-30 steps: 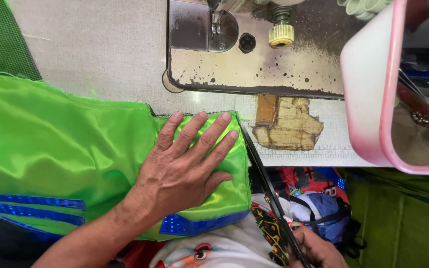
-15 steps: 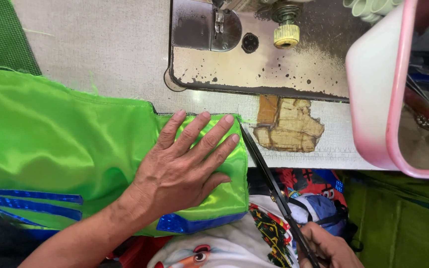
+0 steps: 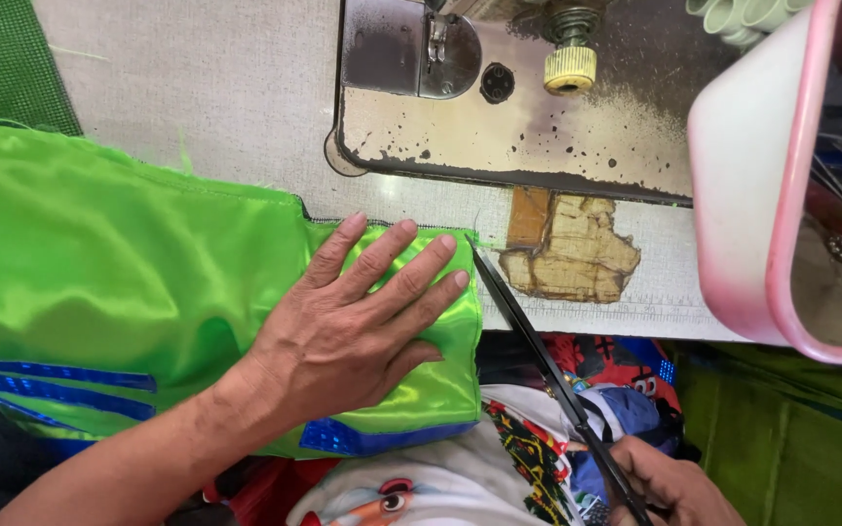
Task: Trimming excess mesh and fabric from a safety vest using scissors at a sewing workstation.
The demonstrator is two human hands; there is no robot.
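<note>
Nearby, pink tub [image 3: 747, 185] holds dark bits; left hand [image 3: 343, 336] flattens green fabric [image 3: 119, 263]

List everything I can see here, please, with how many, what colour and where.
fabric: one, shiny green with blue sequin stripes, left on the table
scissors: one, dark, blades at the fabric's right edge
table: one, grey-beige, with a worn brown patch
machine bed: one, worn metal, top centre
knob: one, yellow, on the machine bed
tub: one, pink and white, right
printed cloth: multicoloured heap, below the table edge
left hand: flat on the fabric
right hand: on the scissors' handles, bottom right
</note>
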